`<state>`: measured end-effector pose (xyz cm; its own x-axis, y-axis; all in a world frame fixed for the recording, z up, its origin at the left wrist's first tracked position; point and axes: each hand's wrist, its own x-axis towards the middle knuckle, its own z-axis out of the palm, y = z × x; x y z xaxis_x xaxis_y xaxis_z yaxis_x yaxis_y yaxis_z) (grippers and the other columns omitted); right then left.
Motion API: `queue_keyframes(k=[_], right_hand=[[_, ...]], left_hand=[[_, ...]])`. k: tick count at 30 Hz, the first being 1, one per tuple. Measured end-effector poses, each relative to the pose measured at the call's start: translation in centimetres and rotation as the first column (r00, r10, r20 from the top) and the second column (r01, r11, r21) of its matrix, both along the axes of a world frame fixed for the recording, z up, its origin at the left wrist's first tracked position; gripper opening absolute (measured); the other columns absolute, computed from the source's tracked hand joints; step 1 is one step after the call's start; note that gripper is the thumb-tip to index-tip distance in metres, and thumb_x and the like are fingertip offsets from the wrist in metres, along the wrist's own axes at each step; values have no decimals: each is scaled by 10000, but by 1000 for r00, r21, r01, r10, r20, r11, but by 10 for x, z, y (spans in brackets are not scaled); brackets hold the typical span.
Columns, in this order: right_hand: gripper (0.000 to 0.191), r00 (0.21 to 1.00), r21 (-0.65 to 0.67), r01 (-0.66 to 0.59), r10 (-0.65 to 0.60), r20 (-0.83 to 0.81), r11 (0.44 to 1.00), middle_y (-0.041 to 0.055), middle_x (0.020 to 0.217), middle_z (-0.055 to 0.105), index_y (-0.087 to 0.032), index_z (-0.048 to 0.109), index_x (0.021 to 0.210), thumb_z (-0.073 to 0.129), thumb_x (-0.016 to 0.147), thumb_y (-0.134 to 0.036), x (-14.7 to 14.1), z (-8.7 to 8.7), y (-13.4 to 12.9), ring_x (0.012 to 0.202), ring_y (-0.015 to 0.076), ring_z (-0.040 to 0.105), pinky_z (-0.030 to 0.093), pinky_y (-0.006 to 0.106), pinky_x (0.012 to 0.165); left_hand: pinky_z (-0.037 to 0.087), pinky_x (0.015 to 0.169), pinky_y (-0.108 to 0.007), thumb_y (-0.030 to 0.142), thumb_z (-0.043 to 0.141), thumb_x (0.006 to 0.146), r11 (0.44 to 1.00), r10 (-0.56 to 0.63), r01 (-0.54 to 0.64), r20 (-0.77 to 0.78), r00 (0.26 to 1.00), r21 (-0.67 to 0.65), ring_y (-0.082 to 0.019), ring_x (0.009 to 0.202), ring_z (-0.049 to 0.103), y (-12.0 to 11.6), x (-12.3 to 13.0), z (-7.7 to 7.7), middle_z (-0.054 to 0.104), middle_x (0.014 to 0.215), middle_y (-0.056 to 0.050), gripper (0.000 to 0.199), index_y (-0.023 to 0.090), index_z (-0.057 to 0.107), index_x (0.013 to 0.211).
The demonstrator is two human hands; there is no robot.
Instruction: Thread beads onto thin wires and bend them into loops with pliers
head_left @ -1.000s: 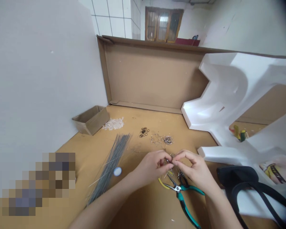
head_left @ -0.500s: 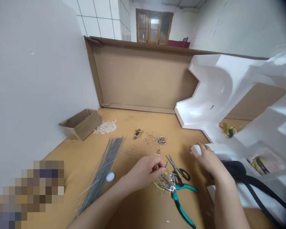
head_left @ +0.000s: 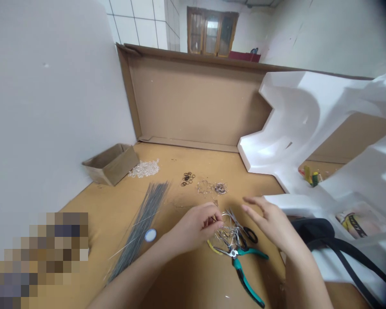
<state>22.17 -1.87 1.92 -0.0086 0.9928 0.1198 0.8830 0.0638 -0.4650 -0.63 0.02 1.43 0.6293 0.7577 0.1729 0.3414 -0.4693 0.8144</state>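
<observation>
My left hand (head_left: 201, 225) is pinched closed on something small and dark, too hidden to make out, above a tangle of silvery wire pieces (head_left: 225, 235). My right hand (head_left: 267, 216) is open, its fingers spread and pointing left over the black-handled scissors (head_left: 250, 234). Pliers with teal handles (head_left: 244, 281) lie just below the wire tangle, their jaws toward it. Behind my hands are a small pile of metal rings (head_left: 220, 188), thin wire loops (head_left: 204, 186) and some black rings (head_left: 188, 179).
A bundle of grey wires (head_left: 141, 231) lies at the left beside a round white disc (head_left: 150, 234). Farther back are clear small pieces (head_left: 144, 168) and a cardboard box (head_left: 111, 165). White foam packaging (head_left: 289, 128) and black straps (head_left: 341, 246) stand at the right.
My right hand has moved left from the foam edge toward the scissors and my left hand. My left hand stays pinched over the wire tangle. The view has shifted slightly.
</observation>
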Motion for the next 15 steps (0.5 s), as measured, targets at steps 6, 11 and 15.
queue_keyframes(k=[6,11,15], right_hand=[[301,898,-100,-323,272,-345,941,54,1010,666,-228,651,988,460,837,-405,-30,14,-12,937,220,597,439,337,850],[345,865,-131,-288,200,-460,949,58,1056,649,-220,616,1077,463,837,-414,-29,9,-7,976,227,583,430,358,880],[401,813,-165,-308,169,-557,937,76,1051,641,-205,570,1145,456,834,-430,-26,5,-5,984,232,578,437,381,880]], left_hand=[[348,586,-192,225,469,804,999,10,-7,67,998,-44,-83,650,453,5,-6,-1,525,735,12,99,167,540,766],[355,574,-197,281,467,813,988,39,-13,166,985,-155,-84,627,447,10,-10,-2,512,702,10,148,156,537,776],[343,553,-197,323,477,809,969,88,-27,242,966,-247,-80,599,435,15,-11,-4,482,660,20,183,149,519,770]])
